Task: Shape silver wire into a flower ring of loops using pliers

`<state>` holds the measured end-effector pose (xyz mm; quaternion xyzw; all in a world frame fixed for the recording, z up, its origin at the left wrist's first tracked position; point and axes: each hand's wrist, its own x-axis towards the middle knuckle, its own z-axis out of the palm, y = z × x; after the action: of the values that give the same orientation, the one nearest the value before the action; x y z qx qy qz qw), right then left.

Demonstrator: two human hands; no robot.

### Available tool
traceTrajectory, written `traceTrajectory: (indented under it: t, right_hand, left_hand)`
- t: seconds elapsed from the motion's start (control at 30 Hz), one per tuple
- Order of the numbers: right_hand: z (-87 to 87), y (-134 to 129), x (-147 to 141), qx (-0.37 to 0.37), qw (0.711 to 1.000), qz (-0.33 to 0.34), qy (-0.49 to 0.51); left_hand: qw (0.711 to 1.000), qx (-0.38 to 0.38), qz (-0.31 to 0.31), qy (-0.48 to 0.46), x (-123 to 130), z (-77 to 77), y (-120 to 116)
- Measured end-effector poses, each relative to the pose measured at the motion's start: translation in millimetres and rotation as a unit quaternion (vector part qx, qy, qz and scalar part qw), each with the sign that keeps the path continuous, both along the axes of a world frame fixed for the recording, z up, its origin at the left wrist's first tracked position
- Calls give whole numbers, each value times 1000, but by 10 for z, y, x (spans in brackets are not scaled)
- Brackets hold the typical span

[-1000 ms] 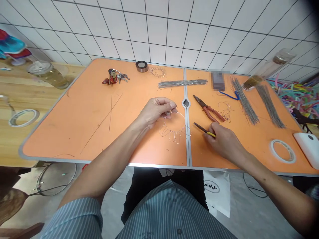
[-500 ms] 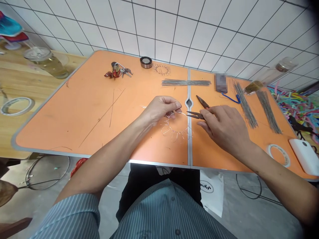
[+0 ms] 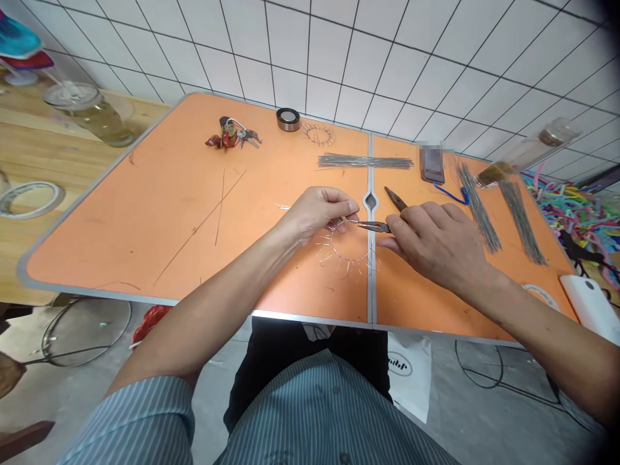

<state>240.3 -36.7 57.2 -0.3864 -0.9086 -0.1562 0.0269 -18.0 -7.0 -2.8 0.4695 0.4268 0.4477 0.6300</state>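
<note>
Pinched between the fingers of my left hand point(image 3: 323, 210) is a thin wire ring point(image 3: 349, 259) with short wire loops sticking outward. My right hand point(image 3: 433, 239) is wrapped round dark long-nosed pliers point(image 3: 372, 227), whose tips touch or nearly touch the ring's upper right part beside my left fingertips. A second dark pointed tool point(image 3: 395, 197) shows above my right hand; whether it is also held I cannot tell.
The orange table point(image 3: 111, 239) bears keys point(image 3: 234, 134), a round tin point(image 3: 288, 119), another wire ring point(image 3: 318, 134), wire bundles point(image 3: 365, 161), point(image 3: 478, 206), a phone point(image 3: 432, 164), a glass bottle point(image 3: 527, 154) and a white device point(image 3: 589, 303). A tape roll point(image 3: 31, 199) lies left.
The plier tips have moved left to the ring and their jaws have drawn closer together. The camera view has shifted slightly.
</note>
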Motion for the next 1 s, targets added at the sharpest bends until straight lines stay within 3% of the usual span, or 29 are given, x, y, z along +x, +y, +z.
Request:
traceTrajectory:
  t: [0.43,0.6,0.77,0.9,1.0]
  right_hand:
    - [64,20,-13,-61,996,-3,66]
    - [52,40,-2,-53,997,18,51]
    - [-10,98,53,29,997,72,-13]
    - [-80,137,108,148,978,133,-62]
    - [-111,155,135,191,967,158,-64]
  left_hand:
    - [1000,-5,-9,9,12,22,-11]
    - [1000,-4,-12,9,13,29,-17]
    - [1000,3,-19,13,5,30,-21]
    - [999,16,-37,23,0,30,-29]
    - [998,21,-49,27,3,28,-36]
